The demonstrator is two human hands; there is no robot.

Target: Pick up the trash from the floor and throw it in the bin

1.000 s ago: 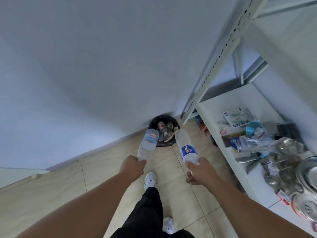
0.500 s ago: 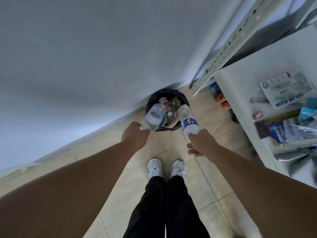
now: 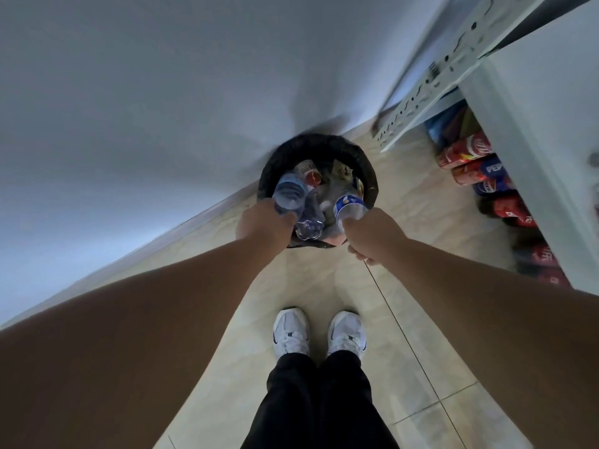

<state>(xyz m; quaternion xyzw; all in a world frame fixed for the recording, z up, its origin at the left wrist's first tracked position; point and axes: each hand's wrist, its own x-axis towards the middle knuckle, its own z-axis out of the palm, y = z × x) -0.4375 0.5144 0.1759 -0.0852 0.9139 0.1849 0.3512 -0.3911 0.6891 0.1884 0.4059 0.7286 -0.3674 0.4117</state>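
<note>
**Two bottles over the bin**

Head view: the person stands at the bin, arms stretched out. The left hand is closed around a clear bottle, tipped over the bin's mouth. The right hand grips a blue-labelled bottle likewise, poised above the trash already inside. The bin looks fairly full, so each bottle is best released low and centred, away from the rim, or it may bounce out onto the floor.

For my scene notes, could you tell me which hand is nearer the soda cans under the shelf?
Right. The right hand is at the bin's near rim, on the side of the soda cans; the left hand is farther off.
</note>
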